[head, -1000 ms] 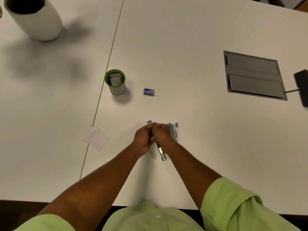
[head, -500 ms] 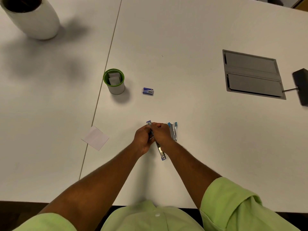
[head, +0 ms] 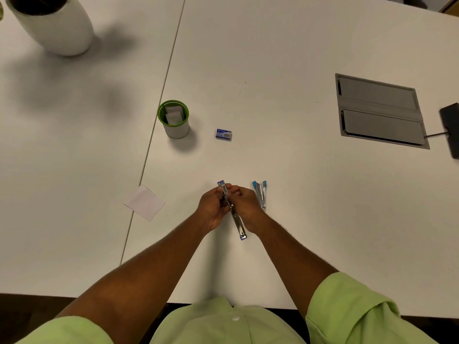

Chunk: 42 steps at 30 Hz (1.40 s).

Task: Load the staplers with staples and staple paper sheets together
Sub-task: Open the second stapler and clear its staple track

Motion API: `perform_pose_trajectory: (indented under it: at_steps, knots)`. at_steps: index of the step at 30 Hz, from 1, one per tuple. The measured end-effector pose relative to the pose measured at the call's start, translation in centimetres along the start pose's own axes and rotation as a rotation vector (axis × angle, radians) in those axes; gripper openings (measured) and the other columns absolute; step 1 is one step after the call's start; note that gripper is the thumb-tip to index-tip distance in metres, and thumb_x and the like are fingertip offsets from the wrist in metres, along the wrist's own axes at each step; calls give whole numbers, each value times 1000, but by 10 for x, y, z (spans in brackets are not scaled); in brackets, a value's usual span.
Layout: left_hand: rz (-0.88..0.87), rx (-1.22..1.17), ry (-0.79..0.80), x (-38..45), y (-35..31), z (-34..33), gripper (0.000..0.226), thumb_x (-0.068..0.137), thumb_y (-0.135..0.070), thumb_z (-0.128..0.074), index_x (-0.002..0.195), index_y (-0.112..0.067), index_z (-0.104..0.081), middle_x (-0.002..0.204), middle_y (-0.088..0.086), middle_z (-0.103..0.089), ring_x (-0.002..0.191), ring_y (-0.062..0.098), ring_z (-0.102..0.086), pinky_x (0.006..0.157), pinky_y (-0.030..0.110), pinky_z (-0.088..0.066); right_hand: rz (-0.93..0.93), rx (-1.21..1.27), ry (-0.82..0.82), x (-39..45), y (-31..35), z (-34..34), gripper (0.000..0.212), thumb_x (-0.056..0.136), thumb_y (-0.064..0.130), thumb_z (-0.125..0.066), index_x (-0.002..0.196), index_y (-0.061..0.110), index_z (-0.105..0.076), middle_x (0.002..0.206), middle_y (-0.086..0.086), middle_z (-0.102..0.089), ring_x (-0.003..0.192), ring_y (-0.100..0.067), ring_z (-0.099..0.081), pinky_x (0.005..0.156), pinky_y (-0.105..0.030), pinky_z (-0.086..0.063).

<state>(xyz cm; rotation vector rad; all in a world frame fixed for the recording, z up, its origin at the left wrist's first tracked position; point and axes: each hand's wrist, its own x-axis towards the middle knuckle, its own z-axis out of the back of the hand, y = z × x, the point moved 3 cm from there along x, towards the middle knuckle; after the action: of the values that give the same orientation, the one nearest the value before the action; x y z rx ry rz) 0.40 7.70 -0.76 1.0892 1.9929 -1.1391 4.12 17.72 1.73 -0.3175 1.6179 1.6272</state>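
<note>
A purple-tipped metal stapler (head: 232, 210), swung fully open into one long strip, is held above the white table (head: 273, 58) near its front edge. It is gripped from the left side by the left hand (head: 211, 207), whose fingers are curled round its far half. The right hand (head: 246, 207) is closed against the same stapler from the right, with the fingertips (head: 233, 188) pinched at the far end near the purple tip. The near end of the stapler projects toward the person, clear of both palms. Whether staples are seated in the channel cannot be told.

Just to the right of the right hand, a second stapler with blue tips (head: 260, 194) is laid on the table, partly opened into a narrow V. Farther back, a small blue staple box (head: 223, 134) is set on the table, well apart from the hands. To its left a green-rimmed cup (head: 173, 120) is stood upright, with folded white paper pieces (head: 173, 115) held inside. A white paper sheet (head: 144, 203) is laid flat to the left of the hands, across the seam between the two tabletops.

A grey cable hatch (head: 380, 112) is set into the table at the far right, with a black device (head: 450, 130) beside it. A large white vase (head: 54, 28) is placed at the far left corner.
</note>
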Motion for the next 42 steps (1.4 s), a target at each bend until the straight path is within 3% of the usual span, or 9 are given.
perform_pose_trajectory:
  at_steps: [4,11,20,25,31,36,38,40,42]
  knots:
    - [7,-18,4,-2,-3,3,22,102,-3,-48,113,-3,-67,108,15,-76,93,26,-76,75,34,-62,-4,-50,48,-2,-3,1,16,90,8,-57,97,9,-71,84,-9,-67,79,-20,-60,76,-36,-49]
    - [-44,59,21,-7,-3,-5,28,106,-16,-45,115,-6,-71,110,12,-76,100,24,-72,86,37,-59,-94,105,-47,6,2,-7,20,91,27,-65,101,11,-71,100,-13,-74,97,-30,-70,90,-44,-56]
    - [-19,7,21,-11,0,0,26,105,-7,-44,109,-5,-70,104,12,-77,92,22,-75,89,34,-58,-20,174,-36,-4,-8,-11,22,90,5,-59,106,11,-73,101,-8,-76,94,-21,-73,83,-31,-59]
    - [-34,43,23,-13,5,-8,30,104,-6,-43,106,-5,-72,103,11,-77,92,20,-74,85,31,-58,-34,143,-117,-3,-7,-9,18,88,13,-62,97,20,-76,92,0,-77,83,-13,-74,66,-20,-55]
    - [-57,126,29,-13,6,-13,35,104,-7,-40,99,-8,-75,96,7,-77,90,19,-71,80,28,-58,-30,39,-153,3,-2,-7,13,91,17,-62,93,18,-75,91,-5,-76,85,-20,-73,74,-29,-57]
    - [-40,127,-12,-10,11,-8,34,105,-8,-39,109,-5,-73,106,12,-74,97,23,-69,80,29,-57,-43,13,-79,-1,-3,-5,20,94,18,-57,82,24,-72,87,-2,-75,81,-15,-71,70,-26,-55]
    - [-25,106,-24,-9,13,-4,32,104,-9,-41,112,-5,-72,106,12,-75,97,23,-70,79,29,-57,-58,8,-58,-3,-5,-5,18,93,17,-56,88,14,-73,92,-13,-74,81,-20,-68,78,-36,-56]
    - [-3,76,-37,-9,13,-1,30,104,-10,-44,106,-8,-73,100,9,-77,91,21,-73,74,28,-59,-53,16,-59,-7,-4,-6,27,91,14,-54,112,-1,-62,107,-28,-65,84,-22,-61,79,-39,-52]
    - [17,44,-30,-9,13,1,27,105,-10,-44,107,-8,-71,102,10,-78,92,20,-76,72,28,-60,-51,48,-50,-12,-4,-7,41,92,12,-53,132,11,-49,108,-21,-65,93,-18,-63,83,-36,-52]
